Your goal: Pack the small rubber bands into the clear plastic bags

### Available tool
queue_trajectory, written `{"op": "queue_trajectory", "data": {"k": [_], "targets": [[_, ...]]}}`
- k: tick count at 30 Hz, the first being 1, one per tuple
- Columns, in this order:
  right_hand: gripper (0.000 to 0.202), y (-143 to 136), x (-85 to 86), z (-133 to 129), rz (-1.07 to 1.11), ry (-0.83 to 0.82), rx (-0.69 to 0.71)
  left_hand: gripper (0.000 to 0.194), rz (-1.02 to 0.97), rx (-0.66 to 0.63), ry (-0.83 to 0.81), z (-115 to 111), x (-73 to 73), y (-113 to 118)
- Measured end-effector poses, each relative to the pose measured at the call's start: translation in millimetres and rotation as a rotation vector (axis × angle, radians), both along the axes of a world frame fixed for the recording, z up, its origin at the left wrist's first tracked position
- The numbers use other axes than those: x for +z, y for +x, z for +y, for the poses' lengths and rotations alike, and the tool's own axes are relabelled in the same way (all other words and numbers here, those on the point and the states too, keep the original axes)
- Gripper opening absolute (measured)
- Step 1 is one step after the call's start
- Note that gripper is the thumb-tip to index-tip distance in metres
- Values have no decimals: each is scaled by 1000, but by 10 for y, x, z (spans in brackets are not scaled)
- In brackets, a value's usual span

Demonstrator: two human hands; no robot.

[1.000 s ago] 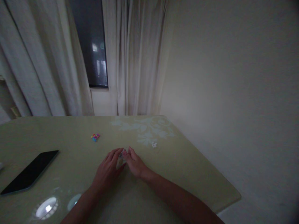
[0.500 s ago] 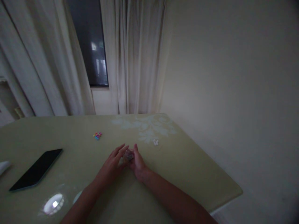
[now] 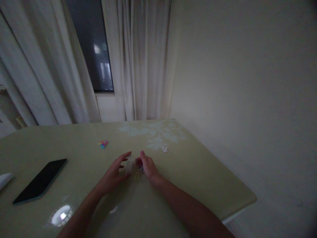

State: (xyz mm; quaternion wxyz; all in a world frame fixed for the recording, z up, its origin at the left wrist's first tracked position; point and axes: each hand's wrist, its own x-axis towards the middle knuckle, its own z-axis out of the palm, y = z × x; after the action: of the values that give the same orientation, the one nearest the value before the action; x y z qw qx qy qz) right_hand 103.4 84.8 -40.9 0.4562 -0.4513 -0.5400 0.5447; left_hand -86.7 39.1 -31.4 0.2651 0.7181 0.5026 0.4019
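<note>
Between my hands, just above or on the table, is a small clear plastic box (image 3: 129, 167) with little red, dark and yellow pieces at its right part; what they are is too small to tell. My left hand (image 3: 114, 173) curves around the box's left end, thumb below and fingertips above, with gaps between the fingers. On the other side, my right hand (image 3: 149, 169) grips the box's right end, thumb pointing up. Beyond the hands lie a small pile of colourful pieces (image 3: 103, 144) and, to the right, a little cluster of white pieces (image 3: 164, 149).
A black tablet (image 3: 41, 181) lies on the greenish table (image 3: 195, 185) at the left, beside a white object (image 3: 4, 179) cut off by the frame. The table's right edge runs near a pale wall (image 3: 235, 99). Curtains (image 3: 146, 66) hang behind.
My left hand has shifted slightly left and its fingers have spread, so more of the clear box and its coloured pieces shows. My right hand has moved a little right.
</note>
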Motion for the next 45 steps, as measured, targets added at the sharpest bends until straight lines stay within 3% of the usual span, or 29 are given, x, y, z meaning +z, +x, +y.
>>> {"op": "queue_trajectory", "data": {"k": [5,9,12,14,16,18,19,24,28,30,33,36,38,41,45], "targets": [[74,91,33,25,-213,104,12,80,-96,-25,-59,-3,58,-58],[48,163,94,20,-425,235,42,79,-173,3,-115,-9,110,-64],[29,219,132,6,-588,375,54,86,-238,49,-131,36,56,-104],[37,250,137,-10,-697,492,101,89,-280,92,-118,94,-32,-157],[68,261,121,-28,-790,570,198,89,-286,155,-106,160,-133,-220],[85,243,92,-40,-846,622,299,85,-232,229,-92,214,-213,-280],[81,224,78,-44,-860,655,347,82,-178,264,-77,232,-239,-304],[17,154,94,-50,-871,755,527,70,152,392,-1,237,-234,-352],[24,267,252,-54,-774,699,539,68,339,396,0,208,-163,-325],[29,380,355,-36,-718,670,523,66,389,395,88,185,-95,-289],[24,572,476,19,-763,616,527,50,384,325,204,87,49,-184],[68,713,507,72,-877,605,579,38,328,59,31,-97,177,-16],[80,740,487,89,-943,590,602,48,348,-95,-9,-221,222,118],[57,683,430,88,-972,530,665,75,378,-151,-85,-318,234,306],[16,561,359,79,-890,500,755,43,301,-161,-164,-272,173,445]]}}
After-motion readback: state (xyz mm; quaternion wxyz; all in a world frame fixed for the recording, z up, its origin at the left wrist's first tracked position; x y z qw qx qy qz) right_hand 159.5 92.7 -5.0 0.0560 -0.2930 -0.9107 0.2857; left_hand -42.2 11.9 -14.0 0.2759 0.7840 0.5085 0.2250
